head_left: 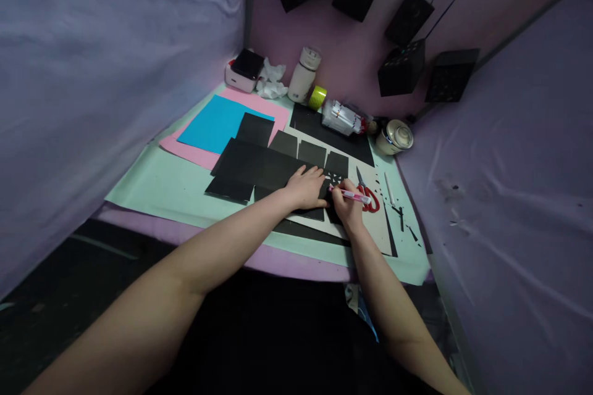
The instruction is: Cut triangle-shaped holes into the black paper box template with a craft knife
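Note:
A flat black card cut-out with square flaps (259, 163) lies across the middle of the table. My left hand (306, 188) rests flat on it with the fingers spread, holding nothing. Close by on the right, my right hand (346, 202) is closed around a slim pink and white craft knife (354, 196). Its tip meets the card beside a patch of small cut-out holes (334, 178); the blade itself is too small to make out. Just right of that hand lie red-handled scissors (368, 196), on a pale board (377, 231) under the card.
Blue paper (213, 123) and pink paper (185, 147) lie at left. Along the back stand a white bottle (303, 77), yellow tape (317, 97), a plastic packet (341, 117) and a lidded pot (395, 137). A white pen (389, 188) and black scraps (401, 219) lie right. Black boxes (402, 68) hang above.

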Demonstrator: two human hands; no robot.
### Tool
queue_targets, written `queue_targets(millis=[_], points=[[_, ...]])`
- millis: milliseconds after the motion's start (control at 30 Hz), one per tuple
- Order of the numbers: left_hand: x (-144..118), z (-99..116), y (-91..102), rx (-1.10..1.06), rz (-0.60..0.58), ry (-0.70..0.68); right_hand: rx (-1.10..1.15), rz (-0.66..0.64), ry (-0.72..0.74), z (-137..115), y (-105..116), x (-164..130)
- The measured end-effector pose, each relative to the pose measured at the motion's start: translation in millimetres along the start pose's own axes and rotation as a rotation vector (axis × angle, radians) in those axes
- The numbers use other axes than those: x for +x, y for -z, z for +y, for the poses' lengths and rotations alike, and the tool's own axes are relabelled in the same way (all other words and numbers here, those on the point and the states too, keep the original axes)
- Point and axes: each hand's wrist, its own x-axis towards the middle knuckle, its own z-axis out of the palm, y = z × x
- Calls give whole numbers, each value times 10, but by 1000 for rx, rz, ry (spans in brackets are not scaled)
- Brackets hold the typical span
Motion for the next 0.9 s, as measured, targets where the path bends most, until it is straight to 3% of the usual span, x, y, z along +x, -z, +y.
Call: queue_targets(millis=[900], points=[[-8,-5,5,-18,-1,0,-44,-34,7,-12,14,-21]])
